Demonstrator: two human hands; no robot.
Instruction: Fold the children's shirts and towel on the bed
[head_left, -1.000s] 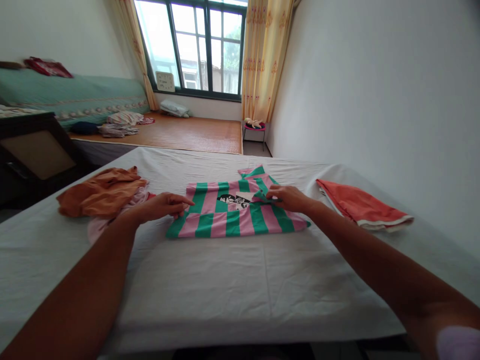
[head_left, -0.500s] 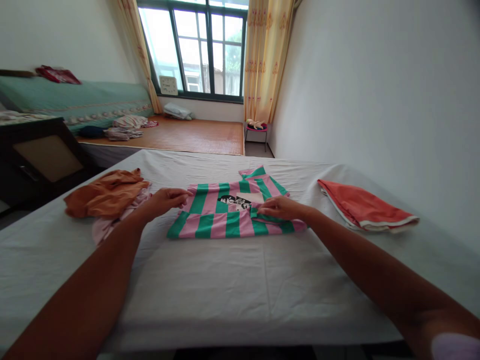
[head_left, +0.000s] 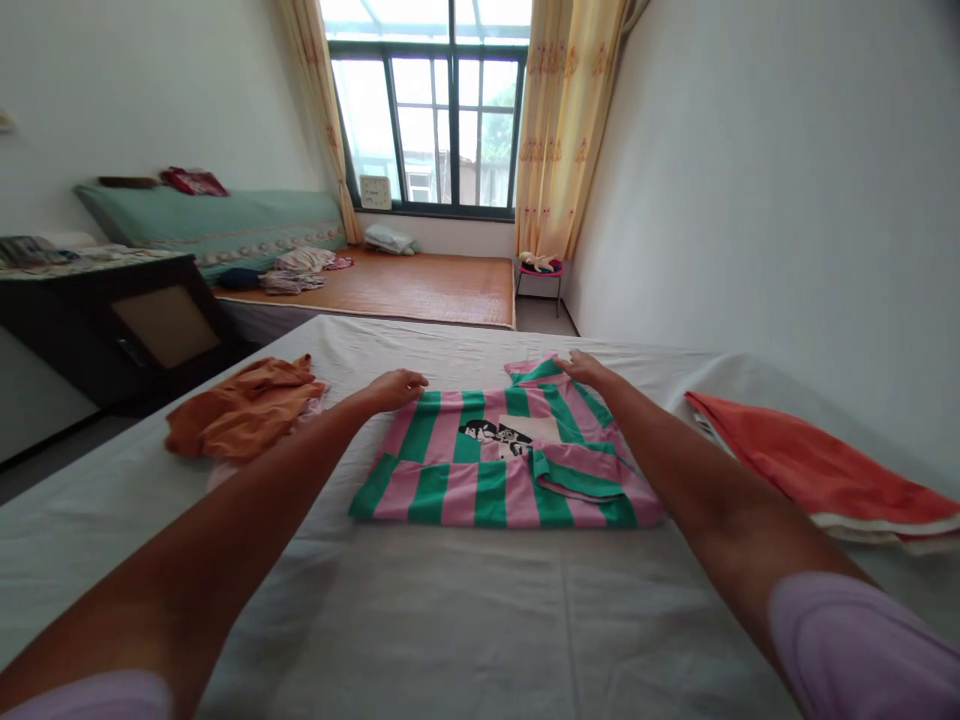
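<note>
White sheet (head_left: pixel 450 610) under striped shirt (head_left: pixel 439 432): left fingers (head_left: pixel 409 381) bent at its corner (head_left: pixel 424 398), right fingers (head_left: pixel 574 363) at sleeve (head_left: pixel 534 372), grips unclear.

Plain short sleeves (head_left: pixel 855 640) in pale lilac, bare forearms (head_left: pixel 232 545), bare hands (head_left: pixel 394 388)

2 arms (head_left: pixel 697 490) stretch forward, left hand (head_left: pixel 394 389) and right hand (head_left: pixel 586 368) apart.

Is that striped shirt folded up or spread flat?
Partly folded: on the striped shirt, the near side and one sleeve lie folded inward, while the far sleeve sticks out.
</note>
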